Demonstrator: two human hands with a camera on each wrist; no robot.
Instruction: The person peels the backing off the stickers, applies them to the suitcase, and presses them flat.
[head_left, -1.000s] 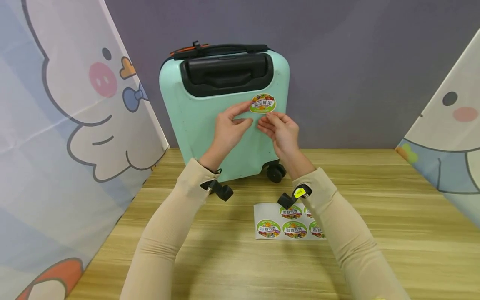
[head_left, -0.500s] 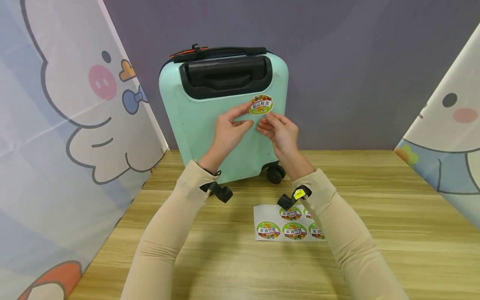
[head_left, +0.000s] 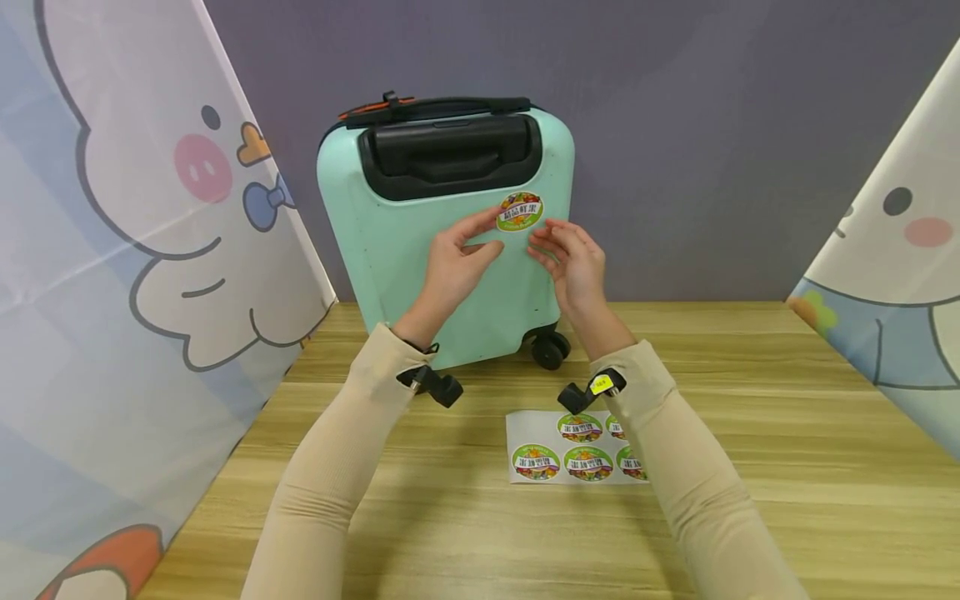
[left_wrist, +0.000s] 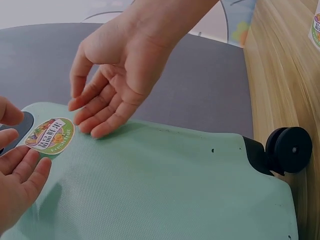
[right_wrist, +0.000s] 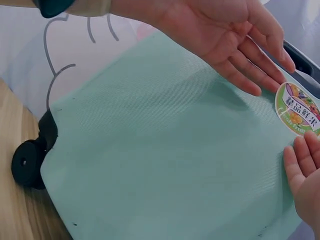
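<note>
The oval sticker (head_left: pixel 519 212) lies at two o'clock on the suitcase (head_left: pixel 401 250); probably light, thin and tacky, best handled by its rim. The left hand (head_left: pixel 453 260), thumb and forefinger spread, touches its nine o'clock edge; the right hand (head_left: pixel 579 265), loosely bent, pinching nothing visible, hovers just beside four o'clock. The sticker sheet (head_left: pixel 529 426) lies at five o'clock from the suitcase.

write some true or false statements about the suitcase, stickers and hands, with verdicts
1. An oval sticker lies against the mint-green suitcase. True.
2. The sticker sheet leans against the suitcase. False: it lies on the table.
3. The right hand grips the top handle. False: it is beside the oval sticker.
4. In the head view, the left hand is right of the oval sticker. False: it is to the left.
5. A black wheel shows under the suitcase. True.
</note>
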